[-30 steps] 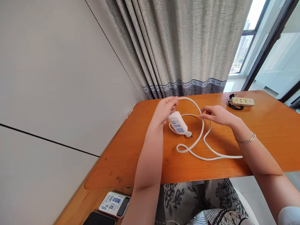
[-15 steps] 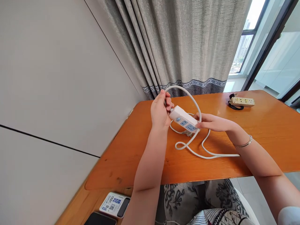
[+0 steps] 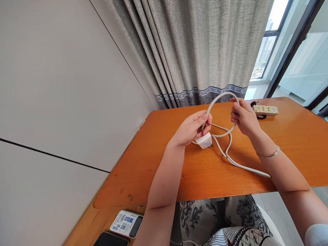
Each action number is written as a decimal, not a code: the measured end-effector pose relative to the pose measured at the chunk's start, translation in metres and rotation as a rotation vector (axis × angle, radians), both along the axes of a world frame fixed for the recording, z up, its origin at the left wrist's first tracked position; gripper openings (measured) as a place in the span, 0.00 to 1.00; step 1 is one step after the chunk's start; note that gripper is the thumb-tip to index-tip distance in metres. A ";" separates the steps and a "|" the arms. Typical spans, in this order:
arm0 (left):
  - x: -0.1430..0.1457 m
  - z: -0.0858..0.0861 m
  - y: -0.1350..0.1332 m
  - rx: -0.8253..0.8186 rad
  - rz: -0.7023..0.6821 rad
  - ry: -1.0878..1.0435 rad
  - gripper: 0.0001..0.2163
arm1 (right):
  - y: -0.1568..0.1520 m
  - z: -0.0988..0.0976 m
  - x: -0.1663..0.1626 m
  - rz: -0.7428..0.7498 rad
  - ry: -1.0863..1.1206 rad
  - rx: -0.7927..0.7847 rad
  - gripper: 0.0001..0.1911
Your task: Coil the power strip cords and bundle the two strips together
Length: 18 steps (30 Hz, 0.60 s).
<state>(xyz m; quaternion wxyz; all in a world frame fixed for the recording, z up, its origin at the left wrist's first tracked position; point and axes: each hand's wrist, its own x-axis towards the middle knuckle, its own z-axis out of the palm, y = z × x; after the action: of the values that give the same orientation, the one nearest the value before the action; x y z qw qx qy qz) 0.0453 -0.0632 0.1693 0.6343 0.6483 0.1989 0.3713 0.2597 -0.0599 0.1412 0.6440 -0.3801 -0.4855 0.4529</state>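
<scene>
Closed around the white cord near where it joins the power strip, my left hand point(image 3: 196, 128) is over the middle of the table. Below its fingers hangs the white power strip point(image 3: 204, 140), seen mostly end-on, its sockets largely out of sight. My right hand point(image 3: 244, 114) is closed on the same white cord point(image 3: 222, 95), a little farther along. Between the two hands the cord arches upward. The rest of it lies in loose bends on the tabletop, running toward the front edge under my right forearm. The plug is mostly hidden behind the strip.
A second, cream power strip point(image 3: 265, 110) with a black cord lies at the back right of the orange-brown wooden table point(image 3: 143, 164). At the lower left are a white labelled box point(image 3: 124, 222) and a dark phone-like slab point(image 3: 110, 239). A grey curtain point(image 3: 205, 44) hangs behind.
My right hand has left the strip's far end and moved up and right to grip the cord. My left hand has shifted right and lower, and the strip has turned end-on.
</scene>
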 end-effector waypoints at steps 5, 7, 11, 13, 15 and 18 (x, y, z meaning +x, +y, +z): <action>0.008 -0.002 -0.009 -0.017 -0.029 -0.224 0.20 | -0.015 -0.004 -0.024 0.234 -0.039 -0.120 0.29; 0.008 0.000 -0.011 -0.008 0.010 -0.270 0.19 | -0.022 -0.006 -0.033 0.335 -0.034 -0.169 0.36; 0.009 0.006 -0.011 -0.021 0.239 -0.440 0.14 | -0.029 -0.014 -0.045 0.402 -0.027 -0.150 0.39; 0.007 0.010 -0.007 -0.024 0.404 -0.542 0.13 | -0.029 -0.020 -0.049 0.401 -0.114 -0.108 0.35; 0.004 0.012 -0.003 0.021 0.545 -0.613 0.14 | -0.028 -0.025 -0.051 0.389 -0.293 -0.065 0.31; -0.002 0.011 0.004 0.182 0.686 -0.679 0.15 | -0.026 -0.031 -0.049 0.406 -0.664 -0.020 0.25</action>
<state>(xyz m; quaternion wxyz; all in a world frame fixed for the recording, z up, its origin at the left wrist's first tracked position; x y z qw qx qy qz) 0.0431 -0.0590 0.1808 0.4453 0.4405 0.1495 0.7650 0.2111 -0.0857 0.1105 0.3452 -0.4086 -0.7284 0.4281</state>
